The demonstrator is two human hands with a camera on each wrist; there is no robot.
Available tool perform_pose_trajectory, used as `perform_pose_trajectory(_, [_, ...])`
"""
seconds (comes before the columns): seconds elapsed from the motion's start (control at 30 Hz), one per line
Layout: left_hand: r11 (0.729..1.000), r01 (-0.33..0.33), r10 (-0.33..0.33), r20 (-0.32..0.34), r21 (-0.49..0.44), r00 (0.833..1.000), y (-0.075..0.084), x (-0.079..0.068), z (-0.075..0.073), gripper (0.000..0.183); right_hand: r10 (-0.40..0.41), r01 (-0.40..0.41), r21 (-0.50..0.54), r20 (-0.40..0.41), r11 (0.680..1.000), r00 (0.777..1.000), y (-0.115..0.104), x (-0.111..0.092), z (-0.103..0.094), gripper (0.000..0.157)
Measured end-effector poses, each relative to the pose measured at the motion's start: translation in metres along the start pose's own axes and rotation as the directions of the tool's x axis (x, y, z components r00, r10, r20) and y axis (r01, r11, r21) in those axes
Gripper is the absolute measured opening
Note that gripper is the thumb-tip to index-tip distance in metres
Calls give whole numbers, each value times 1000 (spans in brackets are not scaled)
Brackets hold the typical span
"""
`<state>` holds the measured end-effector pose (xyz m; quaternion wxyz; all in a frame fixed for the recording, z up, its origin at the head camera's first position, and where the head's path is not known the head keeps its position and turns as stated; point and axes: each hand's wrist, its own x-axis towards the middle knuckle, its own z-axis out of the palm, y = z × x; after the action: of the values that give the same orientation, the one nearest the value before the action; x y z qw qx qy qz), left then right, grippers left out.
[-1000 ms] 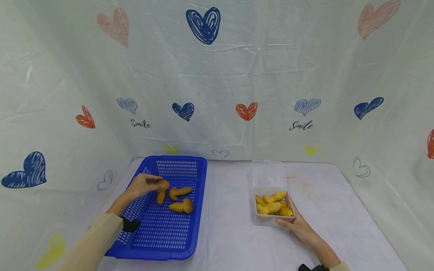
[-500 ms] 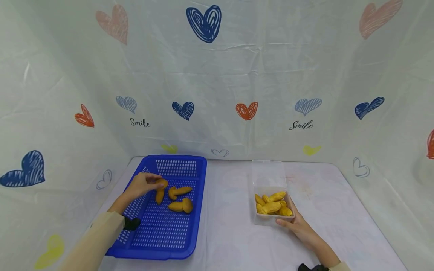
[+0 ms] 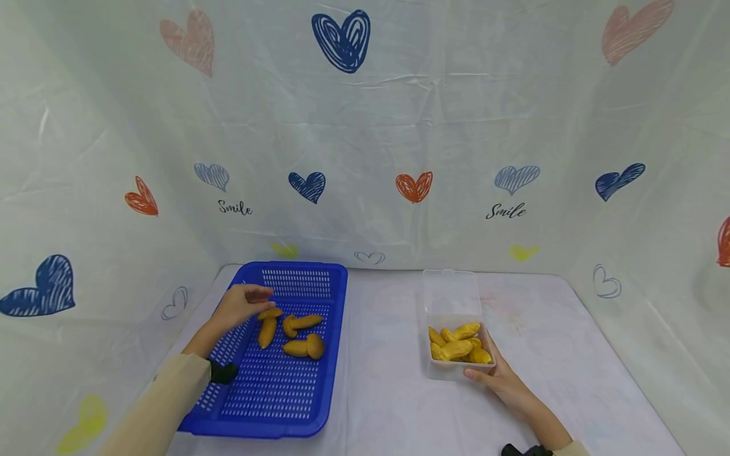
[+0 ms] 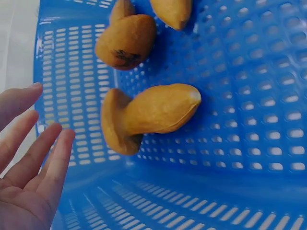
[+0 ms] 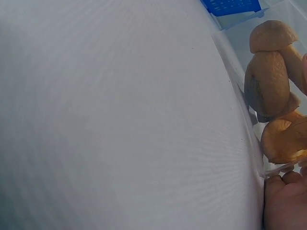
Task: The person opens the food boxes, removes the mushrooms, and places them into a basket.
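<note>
A blue perforated basket holds three brown mushrooms. My left hand hovers over its left side with fingers spread and nothing between them. Just below the fingers lies one mushroom, cap toward the hand, stem pointing away. A second mushroom and a third mushroom rest to its right. At the right, my right hand grips the near right corner of a clear plastic box. Several yellow-brown mushrooms fill the box; in the right wrist view only part of the hand shows.
The clear lid of the box stands raised at the back. A white-covered table lies between basket and box. Behind it hangs a white curtain printed with hearts.
My left hand has let go of the mushroom's cap and lifted slightly off it. That mushroom now lies in the basket, shifted a little left. The right hand and box stay still.
</note>
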<state>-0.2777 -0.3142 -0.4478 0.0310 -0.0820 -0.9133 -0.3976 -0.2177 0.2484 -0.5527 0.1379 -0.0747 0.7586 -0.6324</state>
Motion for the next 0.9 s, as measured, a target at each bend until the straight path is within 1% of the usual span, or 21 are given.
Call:
perform_pose_trajectory(0.13, [1000, -29, 29, -5, -9, 1000, 7, 3, -1, 39, -1, 1, -3, -2, 1000, 1000, 0, 0, 0, 103])
perform_pose_trajectory(0.33, [998, -36, 37, 6, -42, 999, 19, 9, -2, 40, -6, 6, -1, -1, 1000, 1000, -1, 0, 1, 102])
perform_pose_trajectory(0.43, [997, -62, 62, 8, -46, 998, 28, 13, -1, 41, -9, 9, 0, 0, 1000, 1000, 0, 0, 1, 102])
perform_pose_trajectory(0.6, [992, -103, 106, 40, -68, 994, 48, 20, 5, 41, -4, 4, 0, -3, 1000, 1000, -1, -1, 0, 102])
perform_pose_trajectory(0.73, [990, -108, 115, 72, -90, 991, 67, 28, 11, 40, 2, -2, -1, -6, 1000, 1000, -2, -1, 0, 102])
perform_pose_trajectory(0.9, [982, -102, 120, 112, -157, 986, 89, 39, 22, 42, 15, -15, -8, -12, 1000, 1000, -3, -1, 1, 103])
